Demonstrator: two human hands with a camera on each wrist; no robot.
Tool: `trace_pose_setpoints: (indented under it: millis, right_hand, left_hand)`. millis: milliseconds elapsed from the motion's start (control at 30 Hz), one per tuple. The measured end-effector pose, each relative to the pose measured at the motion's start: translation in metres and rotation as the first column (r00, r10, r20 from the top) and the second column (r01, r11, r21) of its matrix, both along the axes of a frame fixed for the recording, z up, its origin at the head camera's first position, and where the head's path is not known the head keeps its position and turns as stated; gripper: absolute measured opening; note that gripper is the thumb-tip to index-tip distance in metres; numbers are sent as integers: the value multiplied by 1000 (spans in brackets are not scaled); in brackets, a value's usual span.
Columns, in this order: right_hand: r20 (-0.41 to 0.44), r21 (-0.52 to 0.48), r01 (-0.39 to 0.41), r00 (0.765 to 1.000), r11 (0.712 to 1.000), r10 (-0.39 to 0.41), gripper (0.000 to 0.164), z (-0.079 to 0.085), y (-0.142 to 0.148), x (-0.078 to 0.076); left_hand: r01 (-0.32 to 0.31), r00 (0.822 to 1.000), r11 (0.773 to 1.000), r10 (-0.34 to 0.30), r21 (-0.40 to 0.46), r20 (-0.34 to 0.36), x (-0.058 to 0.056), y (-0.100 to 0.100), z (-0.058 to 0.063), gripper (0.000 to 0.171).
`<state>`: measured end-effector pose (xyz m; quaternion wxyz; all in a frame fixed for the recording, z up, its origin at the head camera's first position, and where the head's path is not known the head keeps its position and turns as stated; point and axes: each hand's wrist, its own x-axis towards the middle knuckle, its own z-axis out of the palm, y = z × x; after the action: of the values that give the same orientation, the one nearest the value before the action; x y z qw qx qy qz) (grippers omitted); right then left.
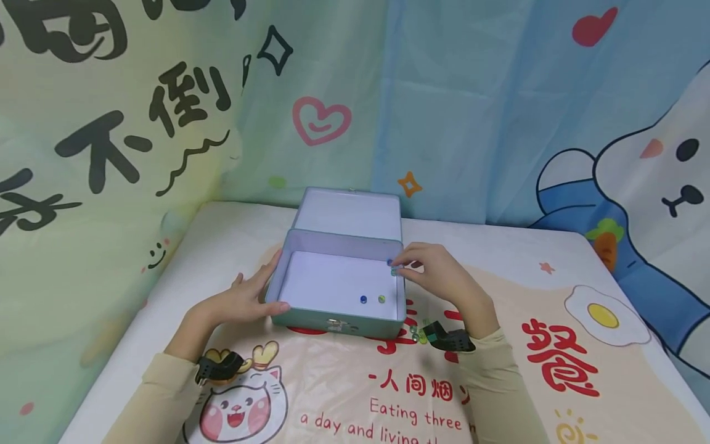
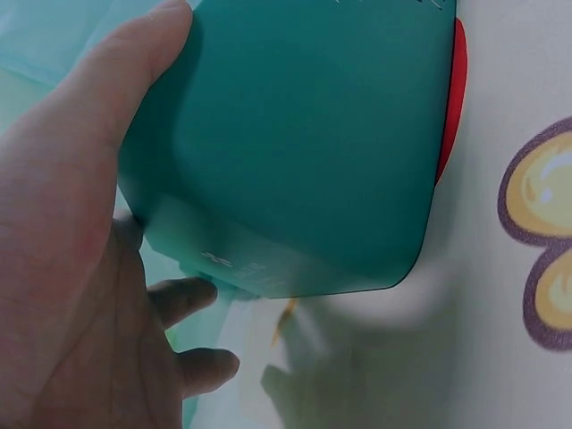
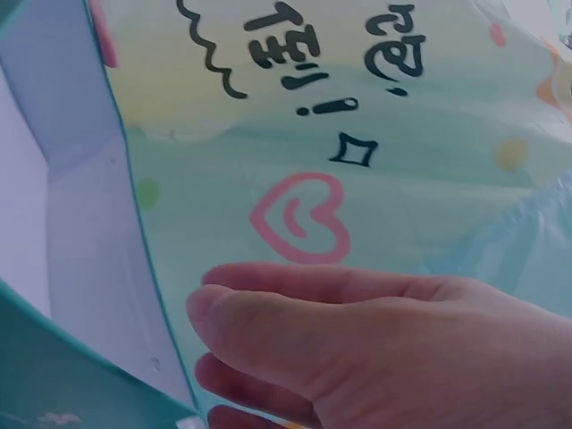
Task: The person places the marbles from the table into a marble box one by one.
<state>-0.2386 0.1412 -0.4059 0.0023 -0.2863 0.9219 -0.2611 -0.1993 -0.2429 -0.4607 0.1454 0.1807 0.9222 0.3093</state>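
A tin box (image 1: 338, 322), green outside and pale inside, has its lid (image 1: 349, 213) tilted back. My left hand (image 1: 244, 300) grips the box's left side, thumb over the front rim and some fingers behind. In the left wrist view, the hand (image 2: 80, 223) spans a corner of the green box (image 2: 304, 152). My right hand (image 1: 435, 268) reaches over the right rim, pinching a blue marble (image 1: 390, 263) and a green marble (image 1: 394, 272) at its fingertips. The right wrist view shows its thumb (image 3: 259, 326) against the forefinger, hiding the marbles. Inside lie another blue marble (image 1: 363, 300) and a yellow-green marble (image 1: 381, 299).
Several clear and greenish marbles (image 1: 418, 334) lie on the printed tablecloth (image 1: 344, 382), beside the right wrist's black camera (image 1: 449, 338). Another black camera (image 1: 219, 368) is on the left wrist. A printed curtain (image 1: 444, 123) hangs behind the table.
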Motion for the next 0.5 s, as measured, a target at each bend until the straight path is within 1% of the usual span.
trace_pose_setpoints:
  millis: [167,300,400,500]
  right_hand:
    - [41,7,3,999,1000,-3,20,5,10,1]
    - [90,28,13,996,1000,-16,15,8,18,1]
    - [162,54,24,986,998,-33,10,9,25,2]
    - [250,85,32,967,996,-53,8,8,31,3]
  left_hand:
    - [6,1000,1000,-5,3,-9,-1,-2,0,104]
    - [6,1000,1000,-5,10,-8,-3,-2,0,104]
    - [4,1000,1000,-4,8,-5,-3,-1,-1,104]
    - [-2,1000,1000,2,8,6,-2,-1,-1,103]
